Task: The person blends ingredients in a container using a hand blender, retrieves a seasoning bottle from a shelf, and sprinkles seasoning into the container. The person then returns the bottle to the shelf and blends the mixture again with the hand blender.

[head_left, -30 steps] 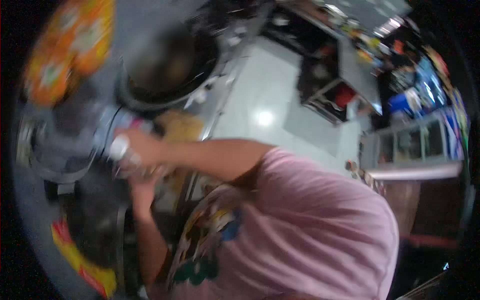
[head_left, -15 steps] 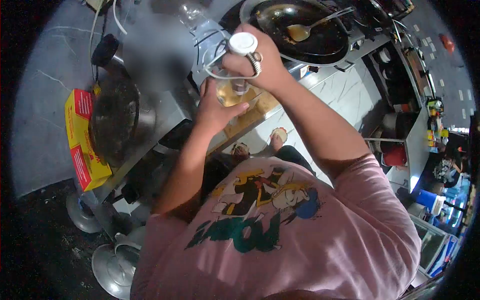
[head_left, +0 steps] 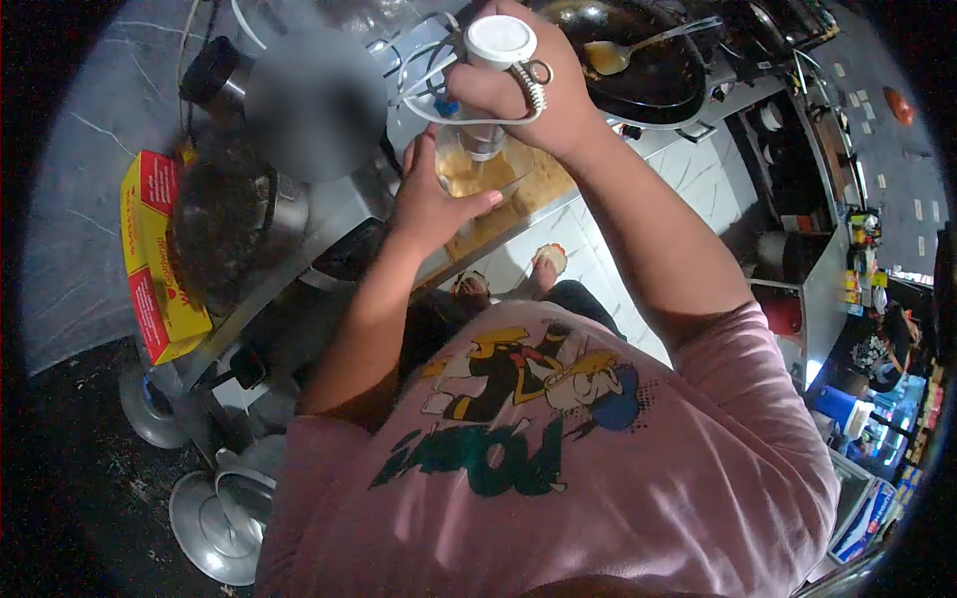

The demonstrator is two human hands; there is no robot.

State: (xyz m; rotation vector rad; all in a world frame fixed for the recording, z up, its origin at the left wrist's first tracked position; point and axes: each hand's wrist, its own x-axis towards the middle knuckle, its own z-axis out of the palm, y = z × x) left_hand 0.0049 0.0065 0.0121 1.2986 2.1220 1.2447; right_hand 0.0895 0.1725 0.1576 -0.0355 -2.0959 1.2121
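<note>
My right hand [head_left: 558, 95] is wrapped round a white-topped hand blender [head_left: 500, 40], with its cord looped around the fingers. The blender's shaft points down into a clear container [head_left: 477, 184] that holds something pale yellow. My left hand [head_left: 431, 204] grips the near left side of this container, thumb along the rim and fingers partly hidden behind it. Beneath the container lies a wooden board [head_left: 548, 184] at the counter's edge. How deep the blender's end sits in the contents cannot be made out.
A black wok [head_left: 648, 100] with a ladle [head_left: 606, 58] resting in it stands beyond my right hand. To the left are a dark pot [head_left: 224, 239] and a yellow-red cling wrap box [head_left: 164, 259]. Metal lids [head_left: 214, 528] sit low at the left.
My right hand and the blender's white top have shifted upward in view and look slightly larger. My left hand stays on the container. The whole view has shifted a little.
</note>
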